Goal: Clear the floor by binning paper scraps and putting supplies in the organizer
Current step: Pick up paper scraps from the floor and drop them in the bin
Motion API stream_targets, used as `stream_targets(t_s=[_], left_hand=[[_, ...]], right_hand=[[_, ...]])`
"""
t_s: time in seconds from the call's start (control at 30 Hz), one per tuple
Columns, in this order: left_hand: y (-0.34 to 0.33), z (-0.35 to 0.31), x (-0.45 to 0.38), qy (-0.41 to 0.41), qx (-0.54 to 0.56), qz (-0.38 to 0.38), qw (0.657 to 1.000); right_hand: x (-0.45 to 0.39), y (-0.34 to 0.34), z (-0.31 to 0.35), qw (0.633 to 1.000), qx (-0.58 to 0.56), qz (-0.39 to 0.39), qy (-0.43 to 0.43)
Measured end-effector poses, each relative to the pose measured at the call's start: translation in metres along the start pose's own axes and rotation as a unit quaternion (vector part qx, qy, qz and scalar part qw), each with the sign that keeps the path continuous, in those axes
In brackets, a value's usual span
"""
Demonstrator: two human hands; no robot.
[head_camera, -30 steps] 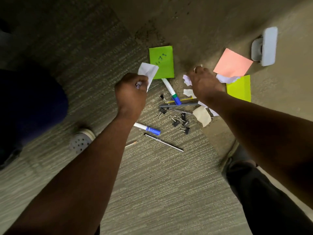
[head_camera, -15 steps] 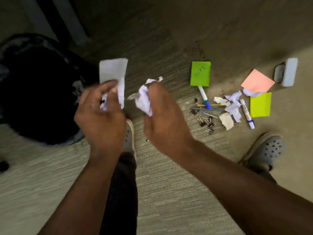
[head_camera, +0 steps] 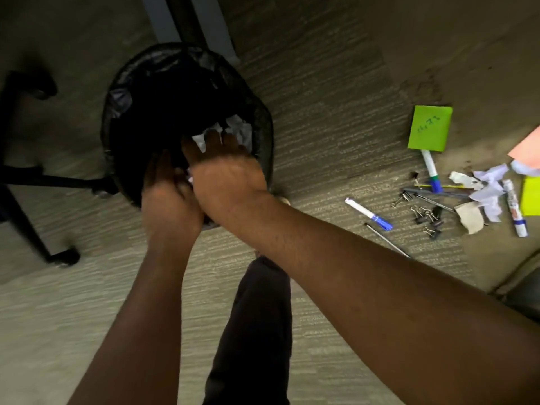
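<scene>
Black mesh wastebasket (head_camera: 264, 124) lined with a dark bag sits on the grey carpet (head_camera: 336, 97), and both my hands are over its near rim. My right hand (head_camera: 228, 176) is spread, fingers straight, above crumpled white paper scraps (head_camera: 239, 133) lying inside the bin. My left hand (head_camera: 168, 197) is beside it, touching it, fingers extended; a sliver of white shows between them, though I cannot tell whether I am gripping it. To the right on the carpet lie more torn white scraps (head_camera: 486, 187), a green sticky note (head_camera: 430, 128), blue-capped markers (head_camera: 368, 214) and black binder clips (head_camera: 426, 217).
</scene>
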State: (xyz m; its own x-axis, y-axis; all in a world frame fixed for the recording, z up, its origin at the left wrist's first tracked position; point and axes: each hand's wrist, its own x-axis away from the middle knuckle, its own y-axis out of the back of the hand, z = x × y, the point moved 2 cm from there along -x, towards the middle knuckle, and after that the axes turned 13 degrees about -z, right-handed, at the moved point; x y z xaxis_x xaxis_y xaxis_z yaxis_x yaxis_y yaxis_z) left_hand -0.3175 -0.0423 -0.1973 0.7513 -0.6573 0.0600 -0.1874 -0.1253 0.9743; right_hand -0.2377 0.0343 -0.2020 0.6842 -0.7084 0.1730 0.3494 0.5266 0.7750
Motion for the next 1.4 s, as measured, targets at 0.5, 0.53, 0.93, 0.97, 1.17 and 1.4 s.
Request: stream_targets(t_s=[0.5, 0.53, 0.93, 0.97, 1.17, 1.4], left_hand=[[-0.023, -0.094, 0.087, -0.064, 0.293, -0.080, 0.951], [-0.031, -0.105, 0.097, -0.064, 0.298, -0.071, 0.950], [-0.198, -0.212, 0.212, -0.217, 0.173, 0.217, 0.936], [-0.212, -0.221, 0.218, -0.233, 0.159, 0.232, 0.931], [-0.295, -0.278, 0.237, -0.348, 0.044, 0.270, 0.897], [-0.376, -0.339, 0.232, -0.449, -0.061, 0.262, 0.852]], right_hand=[[0.099, 0.048, -0.103, 0.969, -0.104, -0.220, -0.042], [0.111, 0.049, -0.120, 0.970, -0.101, -0.215, -0.057], [0.281, 0.008, -0.356, 0.949, 0.032, -0.087, -0.302], [0.290, 0.004, -0.373, 0.942, 0.045, -0.067, -0.325], [0.305, -0.012, -0.448, 0.936, 0.117, -0.026, -0.330], [0.284, -0.030, -0.500, 0.942, 0.113, -0.055, -0.310]])
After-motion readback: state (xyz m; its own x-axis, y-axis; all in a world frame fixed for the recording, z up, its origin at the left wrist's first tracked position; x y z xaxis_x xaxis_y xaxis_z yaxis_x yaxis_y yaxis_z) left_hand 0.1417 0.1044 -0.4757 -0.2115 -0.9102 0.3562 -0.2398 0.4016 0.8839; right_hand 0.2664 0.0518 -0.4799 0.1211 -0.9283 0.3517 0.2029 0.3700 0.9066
